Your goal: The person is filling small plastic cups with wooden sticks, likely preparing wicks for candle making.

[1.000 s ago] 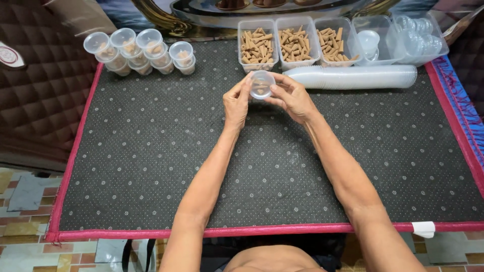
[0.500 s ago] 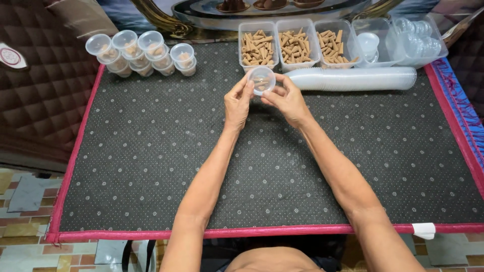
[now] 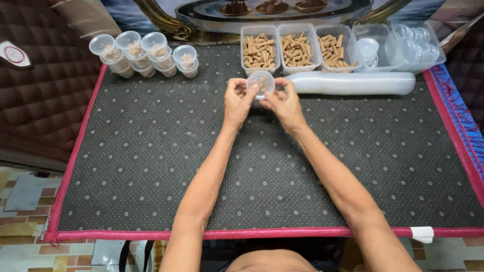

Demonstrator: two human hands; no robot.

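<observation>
Holding: both hands grip one small clear plastic cup [image 3: 261, 83] between them, just above the dark dotted mat [image 3: 151, 166].
Left hand [image 3: 237, 100]: fingers curled onto the cup's left side, thumb against its rim.
Right hand [image 3: 286, 103]: fingers closed on the cup's right side, thumb near the rim.
Cup: tilted so its round mouth faces the camera; what it holds cannot be told.
Place of cup: over the far middle of the mat, just short of its far edge.
Trays [image 3: 295, 48]: three clear tubs of brown cone-shaped sticks stand side by side at the mat's far edge, just beyond the cup.
Lid tubs [image 3: 398, 45]: clear containers with round clear lids, at the mat's far right corner.
Cup stack [image 3: 353, 83]: a long sleeve of nested clear cups lies on its side on the mat, right of the held cup, in front of the tubs.
Filled cups [image 3: 143, 53]: a cluster of lidded clear cups stacked at the mat's far left corner.
Mat border [image 3: 252, 233]: pink trim runs round the mat.
</observation>
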